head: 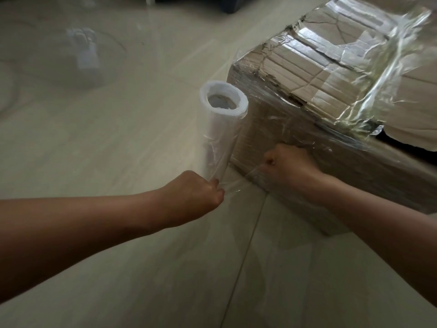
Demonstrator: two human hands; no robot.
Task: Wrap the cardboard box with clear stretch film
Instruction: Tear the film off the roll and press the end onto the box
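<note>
A worn cardboard box (331, 74) lies on the floor at the right, with clear stretch film wrapped over its top and near side. The roll of stretch film (221, 129) stands upright just left of the box's near corner. My left hand (196, 192) grips the lower end of the roll. A short span of film (238, 183) stretches from the roll to the box. My right hand (287, 162) lies against the box's near side with fingers curled, pinching the film there.
Pale glossy floor tiles (106, 150) spread to the left and front, with a tile joint (250, 237) running toward me. A dark object (233, 3) stands at the far top edge. A dark gap (406, 145) shows at the box's right.
</note>
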